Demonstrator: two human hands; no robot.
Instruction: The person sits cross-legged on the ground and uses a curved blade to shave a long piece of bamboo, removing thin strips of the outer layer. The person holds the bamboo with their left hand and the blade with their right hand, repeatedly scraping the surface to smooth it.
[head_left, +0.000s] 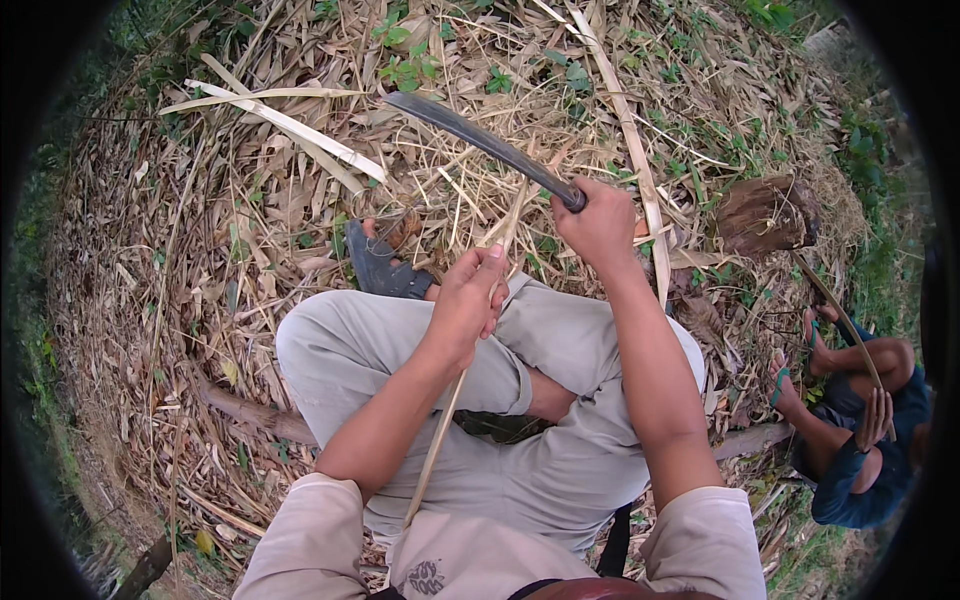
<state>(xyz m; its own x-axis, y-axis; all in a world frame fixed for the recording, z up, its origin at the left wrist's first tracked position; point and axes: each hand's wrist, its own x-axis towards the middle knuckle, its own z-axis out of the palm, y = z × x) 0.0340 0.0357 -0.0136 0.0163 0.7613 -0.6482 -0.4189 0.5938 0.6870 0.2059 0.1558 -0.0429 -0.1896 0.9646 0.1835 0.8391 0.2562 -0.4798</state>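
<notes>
My right hand [598,225] is closed round the handle of a machete [480,140]. Its dark, slightly curved blade points to the far left. A thin, pale strip of split bamboo [437,440] runs from my lap up through my left hand [468,300], which grips it with the thumb on top. Beyond that hand the strip reaches up toward the blade near the handle; whether the two touch I cannot tell. Below the blade, fine shavings [460,195] lie scattered on the ground.
Several split bamboo pieces [290,125] lie crossed at the far left. A long bamboo slat [625,130] stretches beyond my right hand. A cut log [768,215] stands at the right, near another person [850,430] holding a strip. My dark shoe [385,265] rests among dry leaves.
</notes>
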